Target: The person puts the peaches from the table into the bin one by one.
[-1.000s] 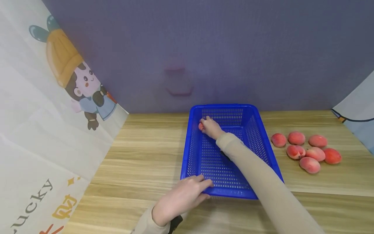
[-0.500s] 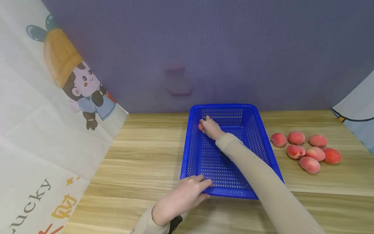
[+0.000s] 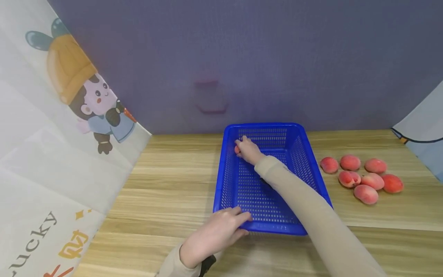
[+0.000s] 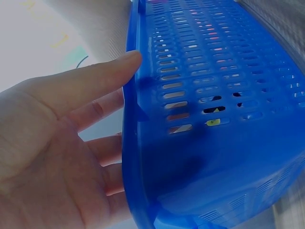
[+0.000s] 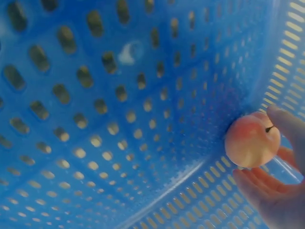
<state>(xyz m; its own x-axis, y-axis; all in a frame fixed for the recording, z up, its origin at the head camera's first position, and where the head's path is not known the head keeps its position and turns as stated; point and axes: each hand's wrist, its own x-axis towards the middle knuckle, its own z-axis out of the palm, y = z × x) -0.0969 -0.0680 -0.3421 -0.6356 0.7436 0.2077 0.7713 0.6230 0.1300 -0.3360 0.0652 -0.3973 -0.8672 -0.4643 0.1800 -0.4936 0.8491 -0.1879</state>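
Wood-grain tabletop (image 3: 173,184); grey-purple panel (image 3: 242,57) upright behind it, faint reddish marks (image 3: 212,112) on that; white sheet (image 3: 20,154) at left, printed cartoon figure (image 3: 100,96) in orange hat, grey lettering (image 3: 32,243) below; black cable (image 3: 423,142) far right.

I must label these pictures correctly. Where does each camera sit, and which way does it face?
Head: on the person's head, facing forward and down over the blue basket and loose peaches; left hand, right hand and sleeved forearms show.
Left wrist: on that wrist, facing the basket's rim and slotted wall; left hand shows.
Right wrist: on that wrist, facing the basket's inside and the held peach; right hand partly shows.
Shared by head and right wrist: the held peach.
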